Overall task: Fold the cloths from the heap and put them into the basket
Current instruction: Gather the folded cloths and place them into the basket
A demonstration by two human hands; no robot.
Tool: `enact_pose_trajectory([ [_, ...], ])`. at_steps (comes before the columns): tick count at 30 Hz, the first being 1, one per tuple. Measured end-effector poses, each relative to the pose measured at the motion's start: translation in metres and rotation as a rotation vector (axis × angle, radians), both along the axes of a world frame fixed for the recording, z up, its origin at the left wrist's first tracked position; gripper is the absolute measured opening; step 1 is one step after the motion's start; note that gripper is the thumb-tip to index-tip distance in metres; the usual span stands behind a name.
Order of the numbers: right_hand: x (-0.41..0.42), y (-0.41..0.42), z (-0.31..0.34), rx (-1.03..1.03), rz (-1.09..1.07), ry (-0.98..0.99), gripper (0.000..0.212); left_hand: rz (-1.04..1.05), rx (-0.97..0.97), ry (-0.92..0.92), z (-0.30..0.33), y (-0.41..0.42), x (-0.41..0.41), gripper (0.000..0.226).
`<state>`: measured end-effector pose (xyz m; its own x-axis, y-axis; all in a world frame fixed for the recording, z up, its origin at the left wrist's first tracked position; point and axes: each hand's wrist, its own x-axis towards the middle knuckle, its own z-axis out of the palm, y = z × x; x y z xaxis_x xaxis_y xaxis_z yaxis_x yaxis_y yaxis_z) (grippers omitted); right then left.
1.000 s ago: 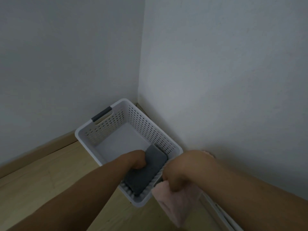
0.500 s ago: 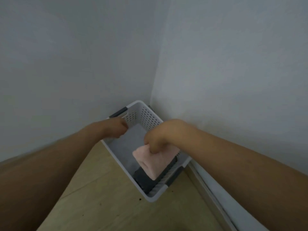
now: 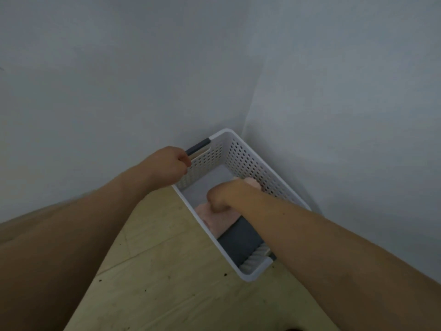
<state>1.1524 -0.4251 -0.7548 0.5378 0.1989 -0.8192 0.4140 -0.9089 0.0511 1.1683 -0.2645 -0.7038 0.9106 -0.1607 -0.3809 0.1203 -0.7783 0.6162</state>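
Two folded cloths lie inside the white perforated basket (image 3: 241, 161), which stands on the pale wooden floor (image 3: 167, 278) pushed into the corner where two grey walls (image 3: 119, 80) meet. Seen from above, the basket runs from about 11 o'clock at its far end to 5 o'clock at its near end. The pink cloth (image 3: 214, 217) sits in the middle of the basket, with a further bit of pink showing beyond the wrist toward 1 o'clock against the perforated side wall. The dark grey cloth (image 3: 238, 237) lies just beside it at the 5 o'clock end, touching the pink one, and a pale ribbed edge shows at the near rim next to it. The far part of the basket floor, toward 11 o'clock, is bare white plastic.

The right hand (image 3: 223, 195) reaches down into the basket with its fingers curled into the top of the pink cloth, gripping it; the knuckles face up and the fingertips are hidden in the fabric. The left hand (image 3: 170, 163) is at the far 10 o'clock corner of the basket, fingers curled at the rim just beside the dark grey handle (image 3: 198, 146); whether it actually grips the rim or only rests against it I cannot tell. Both forearms cross the lower part of the view.
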Motion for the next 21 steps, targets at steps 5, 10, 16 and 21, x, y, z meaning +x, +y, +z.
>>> enact_pose_trajectory([
  [5,-0.001,0.008,-0.027,0.012,0.089,-0.015,0.029,-0.066,0.041,-0.031,-0.006,-0.018,-0.004,0.029],
  [10,-0.004,0.0,-0.049,0.046,0.196,-0.112,0.031,-0.136,0.115,-0.053,-0.014,-0.028,-0.007,0.032],
  [16,-0.006,-0.014,-0.075,0.095,0.215,-0.259,0.035,-0.16,0.175,-0.061,-0.024,-0.023,-0.008,0.032],
  [21,-0.009,-0.019,-0.081,0.162,0.174,-0.295,0.035,-0.183,0.21,-0.073,-0.024,-0.023,-0.008,0.032],
])
